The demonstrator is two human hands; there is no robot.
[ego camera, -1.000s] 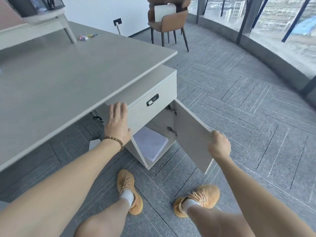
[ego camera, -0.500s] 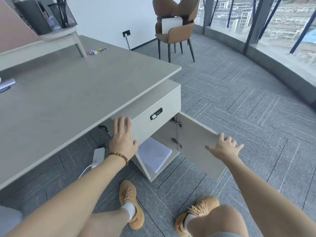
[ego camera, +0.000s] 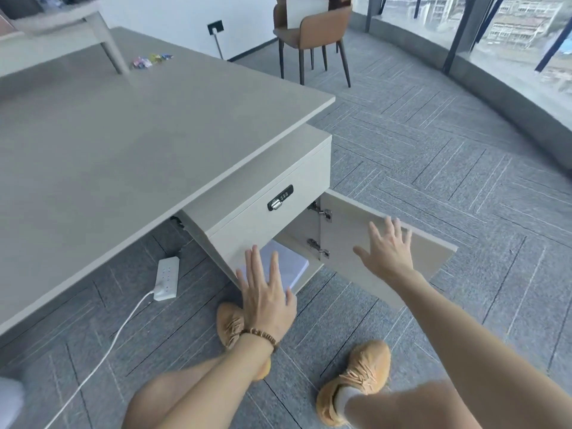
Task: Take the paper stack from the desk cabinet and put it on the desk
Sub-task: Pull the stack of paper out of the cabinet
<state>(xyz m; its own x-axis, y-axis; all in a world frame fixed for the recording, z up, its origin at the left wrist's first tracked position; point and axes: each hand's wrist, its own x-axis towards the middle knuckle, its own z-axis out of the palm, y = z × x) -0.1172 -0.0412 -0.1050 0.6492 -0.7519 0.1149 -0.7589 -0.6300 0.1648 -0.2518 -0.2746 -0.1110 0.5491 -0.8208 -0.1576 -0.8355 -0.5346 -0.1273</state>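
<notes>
A white paper stack (ego camera: 292, 264) lies flat inside the lower compartment of the desk cabinet (ego camera: 263, 218), partly hidden by my left hand. The cabinet door (ego camera: 349, 230) stands swung wide open to the right. My left hand (ego camera: 266, 297), with a bead bracelet at the wrist, is open with fingers spread just in front of the compartment, below the drawer front. My right hand (ego camera: 387, 250) is open too, fingers spread, hovering in front of the door's inner face. The grey desk (ego camera: 130, 144) top spreads above and to the left.
A white power strip (ego camera: 167, 277) with its cable lies on the carpet under the desk. My two orange shoes (ego camera: 359, 376) are on the floor near the cabinet. A brown chair (ego camera: 312, 35) stands at the back. Small colourful items (ego camera: 151, 59) lie on the far desk.
My right hand let go of the door's edge, and the door now stands wide open. My left hand dropped from the drawer front to in front of the compartment. The view moved closer.
</notes>
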